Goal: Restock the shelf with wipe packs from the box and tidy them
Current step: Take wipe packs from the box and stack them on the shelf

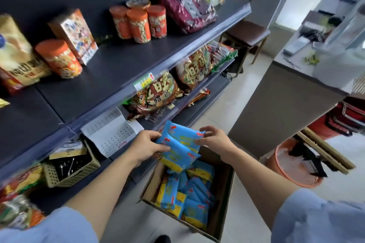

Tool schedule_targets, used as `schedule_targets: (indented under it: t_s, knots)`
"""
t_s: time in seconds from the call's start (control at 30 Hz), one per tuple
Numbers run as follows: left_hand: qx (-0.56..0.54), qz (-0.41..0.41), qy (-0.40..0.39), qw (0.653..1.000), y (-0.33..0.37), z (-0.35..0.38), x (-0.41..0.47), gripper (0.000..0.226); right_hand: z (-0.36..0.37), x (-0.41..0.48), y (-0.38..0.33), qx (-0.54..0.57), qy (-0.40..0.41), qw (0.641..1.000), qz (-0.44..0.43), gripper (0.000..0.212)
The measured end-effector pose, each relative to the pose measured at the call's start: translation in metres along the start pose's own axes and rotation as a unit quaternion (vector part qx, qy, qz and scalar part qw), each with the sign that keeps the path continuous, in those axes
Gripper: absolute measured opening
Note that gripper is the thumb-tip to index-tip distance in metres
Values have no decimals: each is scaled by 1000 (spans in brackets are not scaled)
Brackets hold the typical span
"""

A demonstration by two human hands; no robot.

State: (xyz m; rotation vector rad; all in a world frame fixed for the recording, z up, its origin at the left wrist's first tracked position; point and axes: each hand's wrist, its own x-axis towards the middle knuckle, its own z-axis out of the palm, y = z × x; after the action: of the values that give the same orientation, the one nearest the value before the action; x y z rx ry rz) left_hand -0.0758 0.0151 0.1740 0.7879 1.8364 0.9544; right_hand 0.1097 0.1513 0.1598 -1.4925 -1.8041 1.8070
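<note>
Your left hand [147, 147] grips a stack of blue packs [177, 145] and your right hand [214, 140] pinches its far edge, just above the open box [225, 193] on the pale tile floor [246, 85]. More packs lie loose in the box, beside the dark shelf [118, 69]. On its boards sit jars [138, 23] and snack bags [158, 94]; a grey counter [276, 108] and an orange bucket [280, 154] stand to your right.

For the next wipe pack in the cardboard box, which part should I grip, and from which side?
Probably the upturned edge of a wipe pack, pinched across its thickness, with the hand coming from straight above. The packs stand or lean on edge, crowded together in the box, so mostly their upper edges are free, and the box walls close off the sides.
</note>
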Motion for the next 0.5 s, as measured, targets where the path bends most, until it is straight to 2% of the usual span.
schedule_targets:
  t_s: [0.13,0.27,0.4,0.5]
  knots:
    - [-40,2,37,999,23,-26,-28,23,4,-15,-41,49,-49,997,-28,25]
    - [-49,10,78,996,45,-52,-59,22,14,-30,-87,53,-31,993,-102,23]
    - [-24,23,146,989,57,-90,-93,21,24,-47,-131,28,-1,984,-175,30]
    - [-8,43,198,979,67,-119,-121,28,35,-62,-159,-2,-1,974,-226,26]
